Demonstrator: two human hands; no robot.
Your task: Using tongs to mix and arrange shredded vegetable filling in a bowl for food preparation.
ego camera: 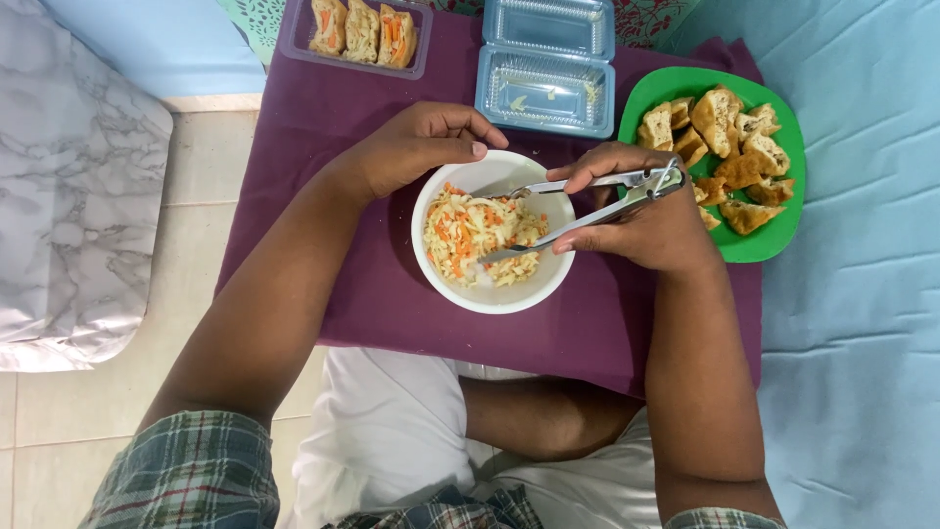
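A white bowl [548, 277] of shredded cabbage and carrot [475, 233] sits on a purple cloth [333, 147] in front of me. My left hand [421, 145] curls over the bowl's far left rim and steadies it. My right hand [646, 220] grips metal tongs [587, 201], whose tips reach into the filling on the bowl's right side. The tong arms stand slightly apart over the vegetables.
A green plate [774, 245] of fried tofu pieces [725, 147] lies to the right. An open clear plastic box [546, 64] sits behind the bowl, and a tray with three stuffed pieces [362, 31] at the back left. Blue sheet [862, 294] right, tiled floor left.
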